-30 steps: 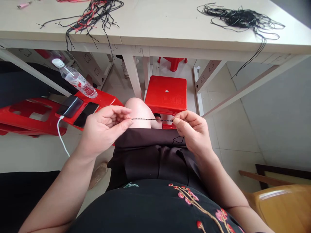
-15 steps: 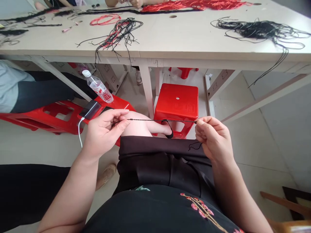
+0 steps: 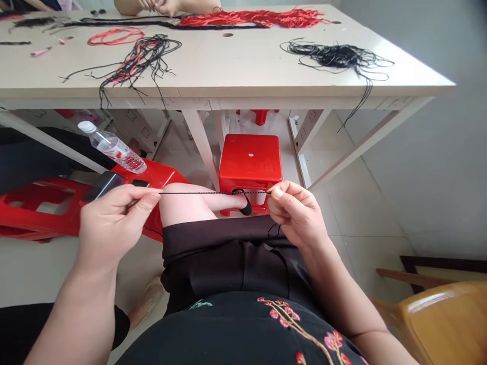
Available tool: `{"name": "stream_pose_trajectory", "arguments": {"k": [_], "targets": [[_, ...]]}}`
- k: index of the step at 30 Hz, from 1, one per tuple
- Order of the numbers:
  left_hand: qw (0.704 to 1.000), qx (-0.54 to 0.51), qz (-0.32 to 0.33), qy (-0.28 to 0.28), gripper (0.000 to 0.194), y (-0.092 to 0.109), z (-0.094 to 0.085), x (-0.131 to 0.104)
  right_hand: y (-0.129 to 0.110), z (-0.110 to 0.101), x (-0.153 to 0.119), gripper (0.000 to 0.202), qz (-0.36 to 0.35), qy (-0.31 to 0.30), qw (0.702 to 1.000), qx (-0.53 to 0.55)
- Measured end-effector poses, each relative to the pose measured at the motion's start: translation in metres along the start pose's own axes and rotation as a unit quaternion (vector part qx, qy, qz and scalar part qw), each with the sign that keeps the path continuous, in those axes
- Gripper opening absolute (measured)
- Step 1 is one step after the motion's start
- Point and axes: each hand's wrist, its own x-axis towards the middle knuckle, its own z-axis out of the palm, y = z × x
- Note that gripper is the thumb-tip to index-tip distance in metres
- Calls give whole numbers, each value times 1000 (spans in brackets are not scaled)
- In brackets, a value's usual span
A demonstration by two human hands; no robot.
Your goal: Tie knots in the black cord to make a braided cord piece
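Observation:
A thin black twisted cord point(image 3: 198, 192) is stretched level above my lap. My left hand point(image 3: 117, 218) pinches it between thumb and forefinger, and a short length hangs below that hand. At the cord's other end, my right hand point(image 3: 294, 208) is closed on it, with a thin loose loop dangling under the fingers. On the table point(image 3: 236, 66) ahead lie a tangle of black and red cords point(image 3: 142, 56), a bundle of black cords point(image 3: 338, 55) and a long red bundle point(image 3: 258, 19).
A red stool point(image 3: 250, 157) stands under the table. Another red stool at the left bears a water bottle point(image 3: 117, 151) and a dark device point(image 3: 102, 185). A wooden chair point(image 3: 449, 319) is at lower right. Another person's hands rest across the table.
My hands are farther apart, with a longer stretch of cord between them. The view has turned right, bringing the table's right corner and the wooden chair further into sight.

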Motion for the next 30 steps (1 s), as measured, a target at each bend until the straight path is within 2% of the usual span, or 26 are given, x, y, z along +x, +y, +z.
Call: {"name": "stream_pose_trajectory", "arguments": {"k": [3, 5, 6, 8, 10, 12, 16, 19, 21, 24, 30], "targets": [[986, -12, -30, -163, 23, 8, 10, -2, 4, 2, -3, 15, -12, -26, 999, -28], [952, -88, -44, -291, 41, 23, 26, -8, 5, 5, -7, 16, -18, -48, 996, -66], [939, -130, -43, -316, 45, 33, 36, -12, 5, 8, -9, 16, -26, -62, 994, -86], [920, -179, -46, -344, 41, 50, 55, -18, 3, 14, -13, 14, -53, -81, 988, -118], [925, -189, -46, -327, 30, 63, 68, -22, 1, 18, -16, 9, -85, -87, 982, -143], [940, -170, -36, -292, 20, 71, 75, -22, 0, 19, -18, 5, -110, -81, 977, -162], [964, -116, 4, -239, 11, 73, 72, -22, 1, 15, -18, 7, -129, -86, 975, -161], [973, -87, 43, -208, 11, 73, 69, -24, 2, 13, -18, 8, -94, -119, 984, -97], [975, -69, 72, -198, 11, 74, 69, -26, 3, 13, -17, 13, -58, -123, 990, -50], [975, -49, 103, -190, 13, 76, 71, -29, 3, 14, -17, 12, -31, -97, 994, -30], [975, -48, 83, -202, 11, 79, 73, -31, -1, 15, -21, 15, -80, -43, 991, -98]]}}
